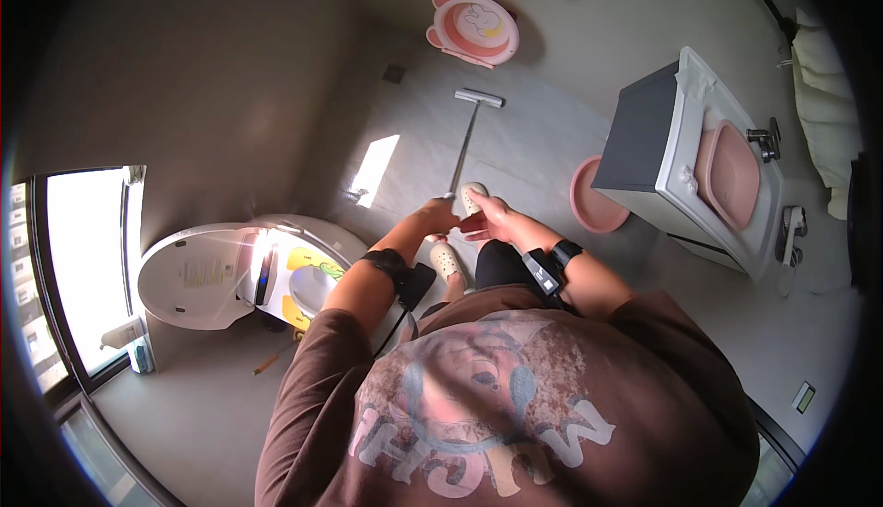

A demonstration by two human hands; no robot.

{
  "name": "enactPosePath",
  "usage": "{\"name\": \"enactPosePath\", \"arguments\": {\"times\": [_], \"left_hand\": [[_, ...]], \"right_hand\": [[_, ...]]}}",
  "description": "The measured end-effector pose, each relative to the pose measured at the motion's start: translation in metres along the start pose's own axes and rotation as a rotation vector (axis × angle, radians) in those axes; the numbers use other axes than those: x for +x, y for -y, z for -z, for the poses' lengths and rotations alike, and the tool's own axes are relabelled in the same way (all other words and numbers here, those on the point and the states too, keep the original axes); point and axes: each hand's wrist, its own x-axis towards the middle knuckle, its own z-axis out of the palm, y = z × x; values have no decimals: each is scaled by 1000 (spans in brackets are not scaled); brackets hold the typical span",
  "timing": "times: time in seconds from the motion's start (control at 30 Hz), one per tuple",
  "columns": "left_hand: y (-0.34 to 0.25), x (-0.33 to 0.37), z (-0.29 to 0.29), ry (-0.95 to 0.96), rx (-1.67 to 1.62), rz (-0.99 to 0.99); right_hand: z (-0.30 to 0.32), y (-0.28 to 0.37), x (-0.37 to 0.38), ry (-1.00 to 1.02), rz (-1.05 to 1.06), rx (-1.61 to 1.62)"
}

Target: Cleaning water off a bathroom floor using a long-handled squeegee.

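Observation:
A long-handled floor squeegee or flat mop, I cannot tell which, has its pale crossbar head (479, 97) on the grey floor ahead of me. Its thin metal pole (464, 146) slants back toward me. My left hand (436, 216) is closed around the pole near its upper part. Right beside it is my right hand (492, 218), fingers stretched toward the left one and apart. Whether those fingertips touch the pole is hard to see. Below the hands are my feet in cream clogs (446, 263).
A toilet with raised lid (198, 272) and a colourful child seat (303, 288) stands left, by a bright window (87, 259). A pink folding basin (476, 28) leans ahead. To the right, a pink tub (593, 203) sits under the washbasin cabinet (636, 134); another pink basin (733, 174) lies in the sink.

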Motion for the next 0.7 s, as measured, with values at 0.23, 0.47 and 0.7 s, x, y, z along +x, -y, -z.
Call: {"name": "enactPosePath", "arguments": {"times": [0.23, 0.47, 0.7], "left_hand": [[-27, -30, -8, 199, -575, -353], [90, -33, -12, -484, -488, -47], [135, -63, -26, -450, -564, 70]], "right_hand": [[50, -13, -5, -79, 16, 480], [88, -35, -82, -302, 79, 390], [71, 34, -36, -207, 120, 489]]}}
